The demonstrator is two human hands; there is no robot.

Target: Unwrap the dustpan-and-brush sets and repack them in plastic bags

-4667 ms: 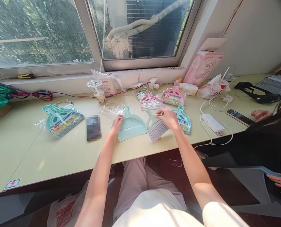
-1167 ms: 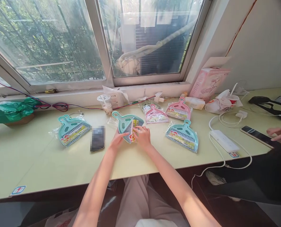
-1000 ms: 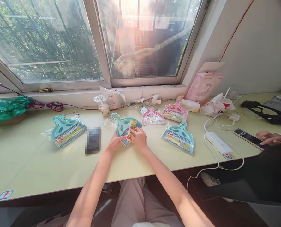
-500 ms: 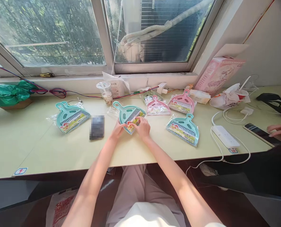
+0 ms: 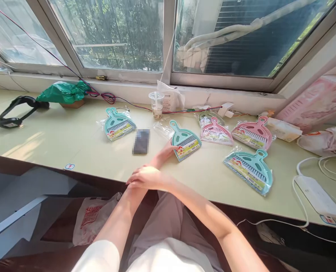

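Just right of the phone (image 5: 141,142), my left hand (image 5: 166,152) pinches the teal dustpan set (image 5: 185,140) by one edge, so my right hand (image 5: 148,176), half-curled over that forearm (image 5: 134,200), could jog it loose.

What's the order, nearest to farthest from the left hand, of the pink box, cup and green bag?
From the left hand:
1. Cup, beyond it, near the window.
2. Green bag, far left.
3. Pink box, at the right edge.

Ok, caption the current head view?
Left hand holds a teal dustpan set; right hand lies across the left forearm.
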